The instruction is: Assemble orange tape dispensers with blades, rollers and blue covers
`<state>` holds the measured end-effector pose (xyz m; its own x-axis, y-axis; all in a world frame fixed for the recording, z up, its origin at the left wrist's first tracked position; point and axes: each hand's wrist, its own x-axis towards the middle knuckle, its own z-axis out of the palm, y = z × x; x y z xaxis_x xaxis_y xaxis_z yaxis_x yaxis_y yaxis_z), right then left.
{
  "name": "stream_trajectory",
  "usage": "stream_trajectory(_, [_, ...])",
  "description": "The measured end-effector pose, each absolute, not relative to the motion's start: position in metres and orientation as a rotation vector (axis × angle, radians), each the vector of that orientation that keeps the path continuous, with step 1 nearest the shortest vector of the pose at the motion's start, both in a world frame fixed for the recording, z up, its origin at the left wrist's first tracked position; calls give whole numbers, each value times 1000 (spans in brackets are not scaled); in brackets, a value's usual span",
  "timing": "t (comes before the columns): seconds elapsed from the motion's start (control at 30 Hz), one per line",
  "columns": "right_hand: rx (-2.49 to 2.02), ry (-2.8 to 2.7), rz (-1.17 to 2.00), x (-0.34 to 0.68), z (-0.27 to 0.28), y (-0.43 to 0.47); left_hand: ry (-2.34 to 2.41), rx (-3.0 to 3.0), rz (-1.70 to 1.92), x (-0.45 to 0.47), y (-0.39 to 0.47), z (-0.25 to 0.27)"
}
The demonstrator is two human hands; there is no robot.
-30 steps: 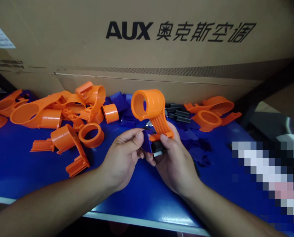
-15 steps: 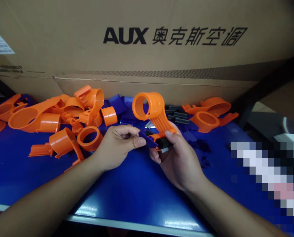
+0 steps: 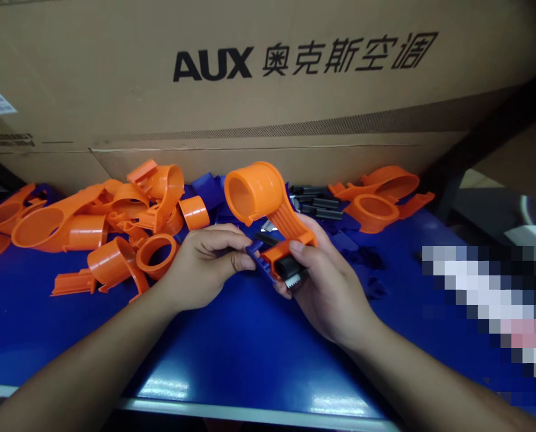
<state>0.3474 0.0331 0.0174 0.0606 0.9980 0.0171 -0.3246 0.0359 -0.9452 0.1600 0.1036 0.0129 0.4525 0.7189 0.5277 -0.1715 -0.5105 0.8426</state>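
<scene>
My right hand (image 3: 328, 288) grips an orange tape dispenser (image 3: 290, 219), its round hub raised up and to the left. A black tube-like roller (image 3: 289, 266) and a pale toothed blade (image 3: 293, 281) sit at the dispenser's lower end. Between the thumb and fingers of my left hand (image 3: 216, 261) is a small dark blue plastic plate (image 3: 261, 262). The plate stands tilted against the left side of the dispenser's lower end; whether it is fastened there I cannot tell.
Several orange dispenser parts (image 3: 110, 261) lie heaped at the left, with more orange parts (image 3: 373, 207) at the back right. Black tubes (image 3: 324, 213) and blue plates (image 3: 207, 189) lie behind my hands. A large cardboard box (image 3: 114, 72) walls off the back of the blue table (image 3: 231, 366).
The dispenser has turned in my right hand, so its lower end and the toothed blade show more. The blue plate has tilted with its ribbed inner side showing. The view has shifted slightly.
</scene>
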Motion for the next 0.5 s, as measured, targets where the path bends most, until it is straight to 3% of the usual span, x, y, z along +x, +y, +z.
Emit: stream_trajectory(0.5, [-1064,-1038,1263,350,14,34,432,2081,1207,153,105,16])
